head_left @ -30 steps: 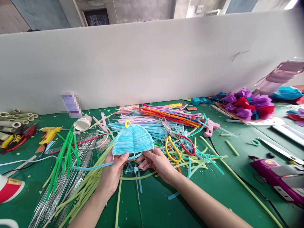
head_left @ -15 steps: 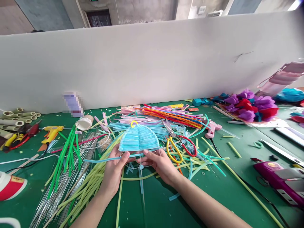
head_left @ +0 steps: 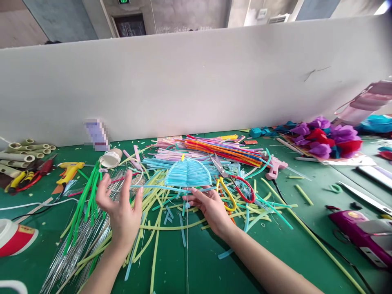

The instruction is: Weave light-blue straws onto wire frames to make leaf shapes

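Note:
A light-blue dome-shaped pipe-cleaner piece (head_left: pixel 187 173) with a yellow tip is held up in the middle of the view. My right hand (head_left: pixel 211 206) pinches its lower edge, where a loose blue pipe cleaner (head_left: pixel 159 186) runs along it and sticks out to the left. My left hand (head_left: pixel 121 208) has its fingers spread near the far end of that strip; whether a fingertip touches it I cannot tell. A thin wire stem (head_left: pixel 187 245) hangs down below the dome.
Scissors (head_left: pixel 234 188) with red and yellow handles lie right of the dome. Pipe-cleaner bundles (head_left: pixel 223 150) lie behind it. Glue guns, yellow (head_left: pixel 69 171) and pink (head_left: pixel 275 166), flank them. A white board (head_left: pixel 196 90) stands across the back; a purple power strip (head_left: pixel 352 228) sits at right.
My left hand has let go of the dome's lower edge and moved left, its fingers spreading. The dome has shifted slightly right, still in my right hand.

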A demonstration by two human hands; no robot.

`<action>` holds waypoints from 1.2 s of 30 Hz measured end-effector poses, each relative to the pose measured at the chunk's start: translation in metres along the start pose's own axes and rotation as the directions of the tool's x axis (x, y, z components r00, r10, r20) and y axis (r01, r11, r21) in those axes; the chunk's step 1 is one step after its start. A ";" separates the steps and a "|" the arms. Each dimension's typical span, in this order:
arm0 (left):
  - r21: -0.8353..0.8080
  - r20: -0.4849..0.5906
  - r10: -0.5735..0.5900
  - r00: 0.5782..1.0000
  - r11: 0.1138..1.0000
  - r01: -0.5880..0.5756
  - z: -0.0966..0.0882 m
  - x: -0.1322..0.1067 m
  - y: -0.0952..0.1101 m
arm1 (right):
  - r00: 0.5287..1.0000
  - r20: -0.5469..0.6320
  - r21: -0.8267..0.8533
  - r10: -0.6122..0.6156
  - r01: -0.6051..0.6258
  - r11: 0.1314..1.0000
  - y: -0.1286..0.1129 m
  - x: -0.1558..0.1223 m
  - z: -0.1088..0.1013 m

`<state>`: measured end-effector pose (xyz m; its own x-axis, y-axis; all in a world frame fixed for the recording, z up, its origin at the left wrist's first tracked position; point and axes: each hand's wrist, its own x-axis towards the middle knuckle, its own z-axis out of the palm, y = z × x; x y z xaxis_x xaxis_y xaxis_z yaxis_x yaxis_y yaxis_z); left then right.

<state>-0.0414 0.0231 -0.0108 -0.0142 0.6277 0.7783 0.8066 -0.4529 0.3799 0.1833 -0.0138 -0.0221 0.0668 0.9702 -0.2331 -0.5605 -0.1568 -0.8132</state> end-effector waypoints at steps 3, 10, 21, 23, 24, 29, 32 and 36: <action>0.158 0.094 0.025 0.995 0.987 -0.040 0.001 -0.001 -0.006 | 1.000 0.008 -0.011 -0.003 0.003 1.000 0.001 0.000 0.000; 0.340 0.294 0.057 0.954 0.927 -0.160 0.005 -0.005 -0.020 | 1.000 -0.021 0.024 -0.002 0.002 1.000 -0.001 0.000 -0.002; -0.431 0.226 0.145 0.963 0.902 -0.035 -0.012 -0.010 0.026 | 0.997 0.052 -0.099 -0.059 0.064 0.993 0.005 0.000 0.000; -0.480 0.266 0.185 0.946 0.877 -0.036 -0.012 -0.014 0.034 | 0.997 0.058 -0.108 -0.056 0.062 0.992 0.006 0.000 0.000; -0.492 0.280 0.203 0.938 0.869 -0.041 -0.011 -0.015 0.036 | 0.997 0.059 -0.111 -0.053 0.059 0.992 0.006 0.000 0.000; -0.468 0.320 0.247 0.915 0.881 -0.074 -0.004 -0.016 0.039 | 0.997 0.057 -0.103 -0.046 0.051 0.993 0.005 0.000 0.000; -0.410 0.299 0.210 0.931 0.909 -0.074 0.001 -0.016 0.031 | 0.997 0.057 -0.067 -0.051 0.055 0.996 0.003 0.000 -0.001; -0.377 0.277 0.060 0.959 0.925 0.051 0.005 -0.015 0.021 | 0.998 0.058 0.009 -0.013 0.012 1.000 -0.001 0.000 -0.001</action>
<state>-0.0208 0.0075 -0.0170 0.1990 0.7501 0.6307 0.5226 -0.6256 0.5792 0.1849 -0.0137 -0.0219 0.0263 0.9811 -0.1915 -0.5670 -0.1431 -0.8112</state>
